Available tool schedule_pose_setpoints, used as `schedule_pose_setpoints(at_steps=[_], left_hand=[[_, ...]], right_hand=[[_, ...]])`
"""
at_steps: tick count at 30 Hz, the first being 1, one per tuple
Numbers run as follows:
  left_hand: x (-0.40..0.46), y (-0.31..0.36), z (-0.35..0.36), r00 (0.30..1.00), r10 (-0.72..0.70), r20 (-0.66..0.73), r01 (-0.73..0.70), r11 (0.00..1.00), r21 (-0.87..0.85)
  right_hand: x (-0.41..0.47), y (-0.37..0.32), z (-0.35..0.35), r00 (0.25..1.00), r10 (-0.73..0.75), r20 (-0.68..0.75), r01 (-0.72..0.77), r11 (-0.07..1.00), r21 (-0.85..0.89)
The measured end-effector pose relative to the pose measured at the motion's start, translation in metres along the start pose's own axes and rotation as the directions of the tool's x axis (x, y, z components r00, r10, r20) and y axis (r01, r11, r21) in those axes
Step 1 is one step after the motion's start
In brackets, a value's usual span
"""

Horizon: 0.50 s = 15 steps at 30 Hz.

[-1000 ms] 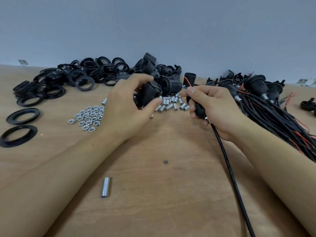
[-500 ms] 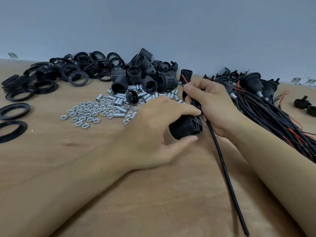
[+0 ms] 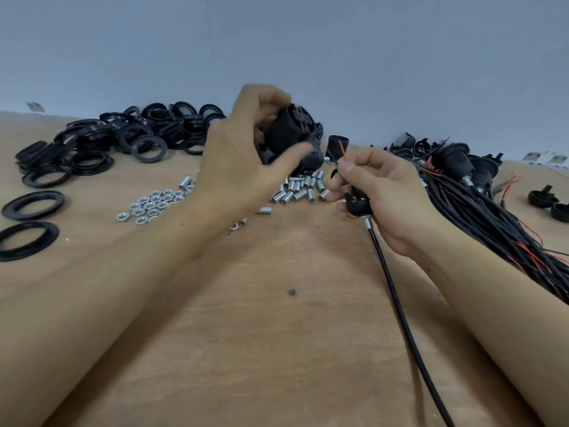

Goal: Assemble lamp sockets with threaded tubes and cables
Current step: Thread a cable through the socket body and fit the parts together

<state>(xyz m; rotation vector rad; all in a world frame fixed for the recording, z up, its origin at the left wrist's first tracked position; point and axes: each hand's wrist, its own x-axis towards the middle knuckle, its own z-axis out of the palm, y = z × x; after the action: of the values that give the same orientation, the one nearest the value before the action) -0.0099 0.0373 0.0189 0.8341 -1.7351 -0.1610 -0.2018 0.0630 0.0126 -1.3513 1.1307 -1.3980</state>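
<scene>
- Bare wooden bench [image 3: 277, 349] runs to a plain grey wall; I take the heap of short threaded tubes [image 3: 300, 189] at mid-bench as the landmark.
- Nearest me, a black cable [image 3: 400, 318] trails from the bench edge up toward the right side of the tubes, where it enters a small black socket base [image 3: 357, 204] through a metal tube end.
- Just right of the tubes, the right hand [image 3: 388, 195] is closed around that base, thumb and forefinger pinching the red wire [image 3: 342, 152] that sticks up out of it, probably keeping the lead straight for threading.
- Above and slightly behind the tubes, the left hand [image 3: 246, 155] grips a black socket body [image 3: 289, 131] between thumb and curled fingers, lifted off the bench with its end turned toward the wire. It looks ready to be brought down over the lead; the two parts are apart.
- Left of the tubes lie loose hex nuts [image 3: 151, 206], placed within easy reach.
- Farther left and behind, black rings [image 3: 123, 143] are heaped.
- Well right of the tubes, a bundle of finished cabled sockets [image 3: 480, 192] lies stacked out of the way.
</scene>
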Motion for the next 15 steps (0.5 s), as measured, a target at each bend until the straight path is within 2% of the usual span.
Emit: schedule_pose_setpoints(at_steps=[4, 8, 11, 15], left_hand=[[-0.034, 0.003, 0.004, 0.985, -0.088, 0.148, 0.114, 0.978, -0.177], [-0.030, -0.002, 0.006, 0.970, -0.145, 0.197, 0.191, 0.952, -0.238], [-0.028, -0.002, 0.008, 0.972, -0.122, 0.201, 0.172, 0.952, -0.253], [-0.030, -0.001, 0.007, 0.979, -0.067, 0.190, 0.109, 0.969, -0.222]], right_hand=[[0.000, -0.001, 0.000, 0.995, -0.094, 0.029, 0.095, 0.995, -0.027], [-0.003, -0.004, 0.000, 0.983, -0.180, 0.044, 0.184, 0.978, -0.102], [-0.006, -0.004, -0.001, 0.974, -0.214, 0.078, 0.225, 0.954, -0.197], [-0.010, -0.005, 0.002, 0.950, -0.308, 0.049, 0.310, 0.913, -0.267]])
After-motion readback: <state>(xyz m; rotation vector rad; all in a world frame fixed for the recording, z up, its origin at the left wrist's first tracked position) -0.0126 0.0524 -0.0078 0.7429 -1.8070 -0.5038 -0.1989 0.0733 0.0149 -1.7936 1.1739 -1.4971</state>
